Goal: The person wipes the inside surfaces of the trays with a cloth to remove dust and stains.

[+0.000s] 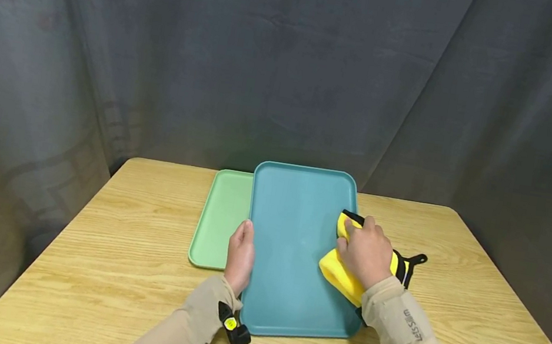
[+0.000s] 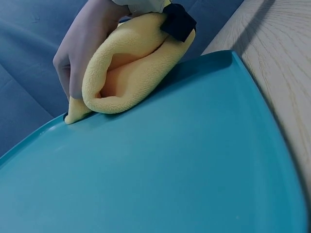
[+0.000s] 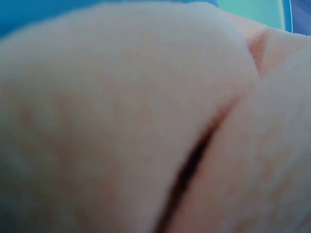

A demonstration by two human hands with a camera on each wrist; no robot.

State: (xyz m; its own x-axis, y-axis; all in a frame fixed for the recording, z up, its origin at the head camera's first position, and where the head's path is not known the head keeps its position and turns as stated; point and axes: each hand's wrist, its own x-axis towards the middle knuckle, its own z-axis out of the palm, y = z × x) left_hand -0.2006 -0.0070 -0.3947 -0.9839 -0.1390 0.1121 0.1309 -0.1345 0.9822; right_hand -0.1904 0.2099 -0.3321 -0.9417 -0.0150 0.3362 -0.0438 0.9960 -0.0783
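Observation:
A blue tray (image 1: 292,246) is raised off the wooden table, its far rim showing above the table's back edge. At its left rim my left hand (image 1: 240,259) grips the side, with the fingers beneath hidden. My right hand (image 1: 366,250) holds a folded yellow towel (image 1: 341,274) with black trim against the tray's right rim. In the left wrist view the thick towel (image 2: 131,73) makes a loose loop under the right hand (image 2: 85,51), over the tray surface (image 2: 160,170). A blurred pale surface fills most of the right wrist view.
A light green tray (image 1: 217,220) lies on the wooden table (image 1: 136,246), partly covered by the blue tray. From the towel a black hanging loop (image 1: 418,259) sticks out to the right. Behind the table hangs a dark grey curtain (image 1: 270,64).

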